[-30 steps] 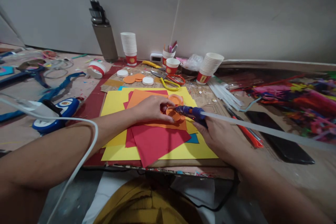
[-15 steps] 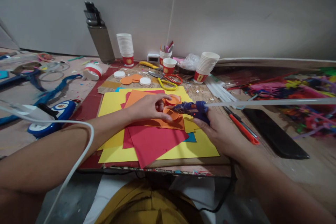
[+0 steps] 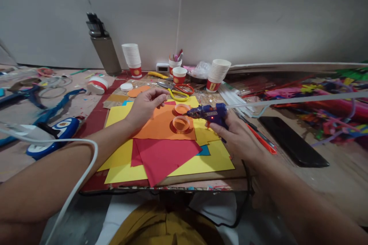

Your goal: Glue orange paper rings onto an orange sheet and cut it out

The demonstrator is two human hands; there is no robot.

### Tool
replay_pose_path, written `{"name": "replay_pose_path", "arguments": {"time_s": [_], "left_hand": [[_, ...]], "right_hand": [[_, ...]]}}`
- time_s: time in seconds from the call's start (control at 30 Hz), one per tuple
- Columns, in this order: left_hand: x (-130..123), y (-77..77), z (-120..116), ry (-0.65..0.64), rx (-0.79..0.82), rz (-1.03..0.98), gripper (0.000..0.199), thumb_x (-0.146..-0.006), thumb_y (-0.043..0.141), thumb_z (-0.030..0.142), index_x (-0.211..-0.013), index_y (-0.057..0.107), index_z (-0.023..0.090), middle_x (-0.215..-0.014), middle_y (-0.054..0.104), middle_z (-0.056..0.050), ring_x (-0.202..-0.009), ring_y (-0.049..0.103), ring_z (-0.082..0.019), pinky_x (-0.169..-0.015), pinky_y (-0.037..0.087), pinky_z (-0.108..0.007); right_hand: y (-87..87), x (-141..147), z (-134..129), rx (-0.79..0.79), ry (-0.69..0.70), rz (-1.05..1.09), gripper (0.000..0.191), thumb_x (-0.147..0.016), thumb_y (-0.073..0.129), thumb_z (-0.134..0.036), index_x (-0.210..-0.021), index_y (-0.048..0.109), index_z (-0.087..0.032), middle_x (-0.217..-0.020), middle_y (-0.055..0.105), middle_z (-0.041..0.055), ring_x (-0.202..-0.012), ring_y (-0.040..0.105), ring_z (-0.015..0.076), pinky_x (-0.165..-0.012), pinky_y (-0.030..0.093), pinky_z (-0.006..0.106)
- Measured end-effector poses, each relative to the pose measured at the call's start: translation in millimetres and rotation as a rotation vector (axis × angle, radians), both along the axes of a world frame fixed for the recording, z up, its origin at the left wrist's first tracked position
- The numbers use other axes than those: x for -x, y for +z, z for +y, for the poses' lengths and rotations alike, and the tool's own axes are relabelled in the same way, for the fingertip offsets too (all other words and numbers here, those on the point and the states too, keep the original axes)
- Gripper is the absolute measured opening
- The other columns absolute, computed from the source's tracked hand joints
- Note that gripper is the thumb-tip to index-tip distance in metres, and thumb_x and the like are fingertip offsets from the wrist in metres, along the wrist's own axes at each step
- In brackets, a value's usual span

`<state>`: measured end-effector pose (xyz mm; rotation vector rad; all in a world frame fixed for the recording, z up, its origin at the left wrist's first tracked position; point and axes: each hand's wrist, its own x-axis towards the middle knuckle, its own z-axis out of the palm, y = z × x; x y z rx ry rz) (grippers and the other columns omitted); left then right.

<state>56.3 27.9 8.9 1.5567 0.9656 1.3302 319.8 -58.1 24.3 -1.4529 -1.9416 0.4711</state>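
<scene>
on the orange sheet (image 3: 158,127), two rings (image 3: 181,130) are laid; seemingly for aiming, the glue gun (image 3: 215,113) is gripped by the right hand (image 3: 238,134); whether the left hand (image 3: 146,106) is empty cannot be told.

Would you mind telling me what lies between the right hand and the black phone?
In the head view, an orange-red tool and a dark pen-like stick lie between the phone and the right hand holding the glue gun.
</scene>
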Motion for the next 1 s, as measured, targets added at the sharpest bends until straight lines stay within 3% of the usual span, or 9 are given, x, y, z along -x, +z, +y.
{"name": "replay_pose_path", "arguments": {"time_s": [0.07,0.2,0.4,0.57,0.7,0.83,1.0], "left_hand": [[0,0.1,0,-0.025,0.027,-0.025,0.019,-0.081,0.067,0.032,-0.093,0.070,0.018,-0.079,0.064,-0.002,-0.066,0.054,-0.010,-0.061,0.043,-0.024],[0,-1.3,-1,-0.099,0.067,-0.020,0.025,-0.082,0.066,0.039,-0.093,0.070,0.017,-0.075,0.062,-0.003,-0.065,0.054,-0.012,-0.061,0.043,-0.025],[-1,-2.3,-2,-0.159,0.128,-0.055,0.027,-0.080,0.069,0.041,-0.089,0.071,0.016,-0.073,0.062,-0.003,-0.064,0.054,-0.011,-0.061,0.042,-0.025],[0,-0.7,2,-0.200,0.157,-0.259,0.024,-0.080,0.070,0.038,-0.088,0.071,0.015,-0.075,0.060,-0.002,-0.063,0.052,-0.009,-0.060,0.040,-0.023],[2,-2.7,4,-0.221,0.175,-0.296,0.023,-0.080,0.069,0.036,-0.089,0.071,0.015,-0.073,0.060,-0.002,-0.063,0.052,-0.009,-0.060,0.040,-0.022],[0,-4.0,2,-0.251,0.199,-0.296,0.021,-0.082,0.068,0.034,-0.089,0.071,0.014,-0.076,0.060,-0.002,-0.065,0.053,-0.009,-0.062,0.040,-0.022],[-1,-1.1,-1,-0.294,0.223,-0.296,0.025,-0.083,0.066,0.037,-0.091,0.070,0.013,-0.079,0.062,-0.004,-0.066,0.054,-0.010,-0.061,0.041,-0.023]], "right_hand": [[-0.9,-2,3,0.054,-0.047,0.088,0.040,-0.086,0.054,-0.044,-0.112,0.059,-0.015,-0.098,0.066,0.0080,-0.088,0.059,0.0237,-0.079,0.046,0.037],[-3.8,-5,9,0.286,-0.100,0.313,0.033,-0.081,0.058,-0.048,-0.090,0.059,-0.016,-0.065,0.055,-0.0010,-0.057,0.049,0.0135,-0.054,0.039,0.027],[5.5,0,8,0.472,-0.074,0.637,0.029,-0.070,0.071,-0.040,-0.080,0.056,-0.017,-0.058,0.054,-0.0029,-0.050,0.046,0.0083,-0.046,0.032,0.020],[6.6,-2,13,0.491,-0.186,0.810,0.025,-0.071,0.073,-0.034,-0.079,0.055,-0.019,-0.056,0.053,-0.0037,-0.048,0.047,0.0085,-0.042,0.034,0.018],[-1.4,-6,29,0.368,-0.338,0.972,0.014,-0.080,0.066,-0.026,-0.079,0.056,-0.017,-0.069,0.060,-0.0002,-0.051,0.051,0.0076,-0.045,0.042,0.018],[-7.2,-9,49,0.348,-0.463,0.957,0.014,-0.087,0.058,-0.021,-0.074,0.056,-0.016,-0.066,0.060,0.0003,-0.048,0.049,0.0070,-0.045,0.043,0.018],[-3.5,-12,78,0.413,-0.523,0.928,0.014,-0.090,0.051,-0.013,-0.077,0.057,-0.013,-0.065,0.059,0.0015,-0.048,0.049,0.0079,-0.044,0.043,0.019]]}}
